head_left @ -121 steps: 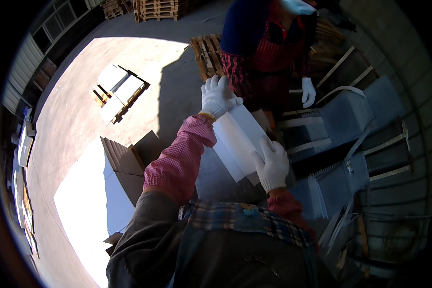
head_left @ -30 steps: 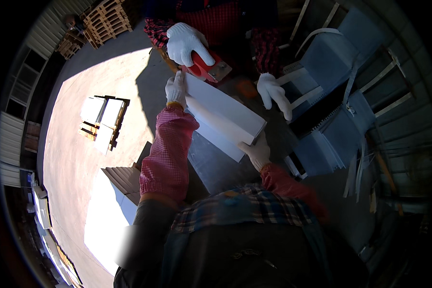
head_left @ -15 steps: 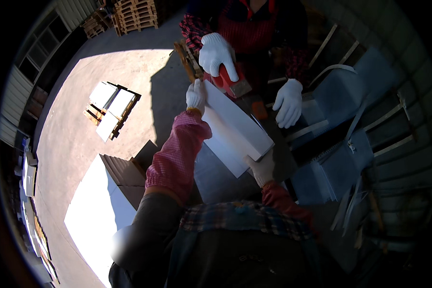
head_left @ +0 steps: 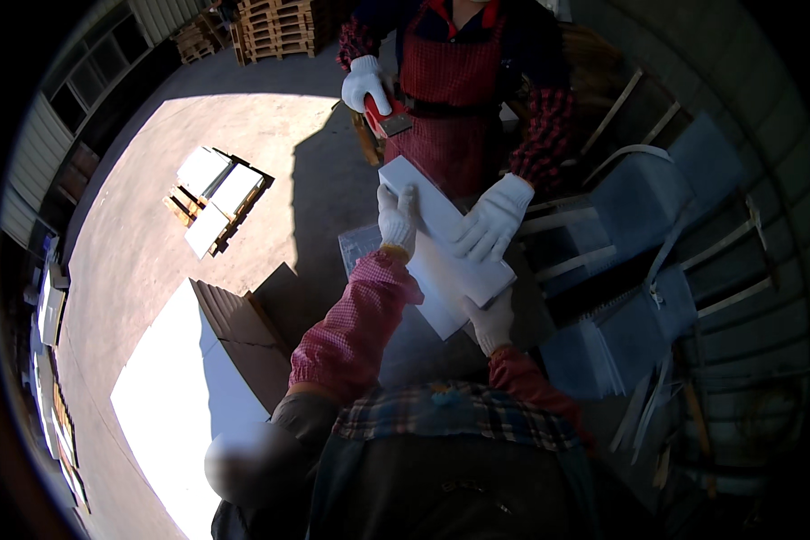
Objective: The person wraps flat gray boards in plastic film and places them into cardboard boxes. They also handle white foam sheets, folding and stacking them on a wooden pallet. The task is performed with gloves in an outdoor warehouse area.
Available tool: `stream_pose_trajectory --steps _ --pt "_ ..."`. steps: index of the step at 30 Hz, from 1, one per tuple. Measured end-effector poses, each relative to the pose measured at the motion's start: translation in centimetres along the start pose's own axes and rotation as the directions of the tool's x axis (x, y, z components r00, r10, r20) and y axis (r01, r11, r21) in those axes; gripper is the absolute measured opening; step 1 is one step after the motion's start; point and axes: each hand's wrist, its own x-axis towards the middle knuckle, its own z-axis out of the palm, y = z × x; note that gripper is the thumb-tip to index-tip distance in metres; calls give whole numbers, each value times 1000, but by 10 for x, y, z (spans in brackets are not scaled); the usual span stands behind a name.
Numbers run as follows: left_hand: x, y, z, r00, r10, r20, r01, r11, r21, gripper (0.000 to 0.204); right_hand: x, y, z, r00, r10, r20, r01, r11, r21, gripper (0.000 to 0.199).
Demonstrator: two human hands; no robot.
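Observation:
A long white folded cardboard piece point(head_left: 427, 200) lies slantwise in front of me, over a grey work surface point(head_left: 360, 247). My left hand point(head_left: 396, 219), in a white glove and a pink checked sleeve, is closed on its left edge near the far end. At the near right corner my gloved right hand point(head_left: 490, 324) grips the same piece; its fingertips are partly hidden under it. Opposite me, a co-worker's gloved hand point(head_left: 497, 219) presses flat on the piece. The co-worker's other hand point(head_left: 365, 83) holds a red hand tool point(head_left: 385, 117) with a flat grey end, apart from the cardboard.
A tall stack of white sheets point(head_left: 175, 387) stands at my left. Farther off, a pallet point(head_left: 229, 200) with white sheets lies on the sunlit floor, and wooden pallets point(head_left: 277, 27) are piled at the back. Bluish translucent sheets point(head_left: 589, 355) and strips hang at the right.
The co-worker's red tool has moved away from the cardboard, up and to the left. The co-worker's other hand has come down onto the piece. My left hand has shifted slightly right and nearer.

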Motion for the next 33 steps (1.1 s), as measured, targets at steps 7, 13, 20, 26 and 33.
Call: stream_pose_trajectory --steps 7,13,20,26,33 --pt "-60 8 3 981 -13 192 16 1000 -14 45 -3 -15 -7 999 40 12 -39 999 -38 87" --pt "-129 38 34 994 31 109 -43 993 112 81 8 0 -9 980 -178 90 182 983 -37 83" --pt "-165 65 86 997 71 6 -65 874 482 93 15 -54 -26 940 18 340 79 960 -269 76" --pt "-164 67 106 995 -47 -92 95 777 622 94 34 -36 -53 817 -246 521 358 925 -126 83" --pt "-164 64 119 985 -1 -171 118 730 673 93 72 -4 -71 621 -149 770 368 922 -118 78"
